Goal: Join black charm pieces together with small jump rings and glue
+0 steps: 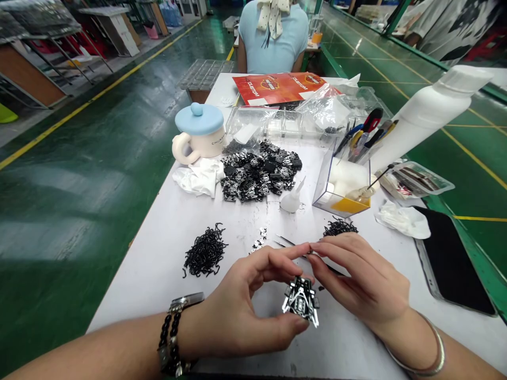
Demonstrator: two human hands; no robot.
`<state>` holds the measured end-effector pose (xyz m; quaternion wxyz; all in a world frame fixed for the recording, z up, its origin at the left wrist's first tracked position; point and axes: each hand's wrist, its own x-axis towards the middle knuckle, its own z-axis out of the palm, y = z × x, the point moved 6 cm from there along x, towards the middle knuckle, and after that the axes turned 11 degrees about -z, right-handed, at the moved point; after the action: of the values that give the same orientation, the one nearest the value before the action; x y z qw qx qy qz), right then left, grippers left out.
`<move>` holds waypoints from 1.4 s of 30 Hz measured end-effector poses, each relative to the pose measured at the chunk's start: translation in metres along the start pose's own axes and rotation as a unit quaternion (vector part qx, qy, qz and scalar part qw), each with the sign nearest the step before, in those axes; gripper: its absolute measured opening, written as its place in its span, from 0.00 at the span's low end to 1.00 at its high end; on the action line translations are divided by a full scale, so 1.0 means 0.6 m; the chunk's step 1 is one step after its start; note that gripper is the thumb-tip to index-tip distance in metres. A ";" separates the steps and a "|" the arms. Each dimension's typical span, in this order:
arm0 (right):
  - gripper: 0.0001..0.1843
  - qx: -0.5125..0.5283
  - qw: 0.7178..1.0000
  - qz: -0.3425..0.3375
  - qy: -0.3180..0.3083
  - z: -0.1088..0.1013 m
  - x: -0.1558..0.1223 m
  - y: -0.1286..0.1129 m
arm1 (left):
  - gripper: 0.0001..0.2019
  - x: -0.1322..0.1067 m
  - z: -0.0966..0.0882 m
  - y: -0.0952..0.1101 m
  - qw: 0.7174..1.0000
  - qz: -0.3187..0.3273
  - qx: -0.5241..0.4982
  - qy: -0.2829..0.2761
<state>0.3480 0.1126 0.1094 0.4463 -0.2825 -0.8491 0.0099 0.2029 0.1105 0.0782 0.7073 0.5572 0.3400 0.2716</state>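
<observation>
Between the thumb and fingers of my left hand (245,301) is a small black-and-silver mechanical part (301,301), held above the white table (150,279). My left index finger reaches out to the fingertips of my right hand (368,279). Those right fingertips are pinched together around a tiny dark piece (310,253), too small to name. Behind the hands show the thin tips of tweezers (285,240); the right hand partly covers them. Black hook-shaped pieces form a pile (205,250) at the left, and a second pile (340,227) lies just past my right hand.
Similar black-and-silver parts are heaped (259,171) mid-table. Around them stand a lidded mug (200,132), a small white dropper bottle (292,200), a clear tool box (343,184) and a white bottle (428,116). A phone (455,258) lies right. A person (273,37) sits ahead.
</observation>
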 end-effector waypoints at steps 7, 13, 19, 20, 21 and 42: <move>0.11 0.152 0.974 0.160 0.053 -0.008 -0.008 0.018 | 0.18 -0.011 -0.023 0.015 0.953 0.065 0.234 0.182; 0.10 0.257 0.942 0.213 -0.010 0.029 -0.018 0.006 | 0.18 -0.008 -0.018 0.024 0.940 0.083 0.277 0.180; 0.05 0.280 0.929 0.240 -0.007 0.037 -0.025 0.009 | 0.20 -0.009 -0.021 0.019 0.950 0.087 0.239 0.181; 0.05 0.284 0.930 0.235 -0.007 0.037 -0.025 0.008 | 0.20 -0.008 -0.022 0.016 0.953 0.080 0.230 0.177; 0.06 0.285 0.930 0.230 -0.008 0.038 -0.025 0.007 | 0.20 -0.008 -0.021 0.013 0.957 0.075 0.221 0.172; 0.03 0.341 0.903 0.259 0.038 0.037 -0.028 0.018 | 0.18 -0.002 -0.026 0.008 0.980 0.044 0.125 0.145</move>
<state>0.3435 0.1189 0.0803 0.5286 -0.3233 -0.6734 0.4033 0.1901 0.1202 0.0808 0.5624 0.6102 0.4458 0.3356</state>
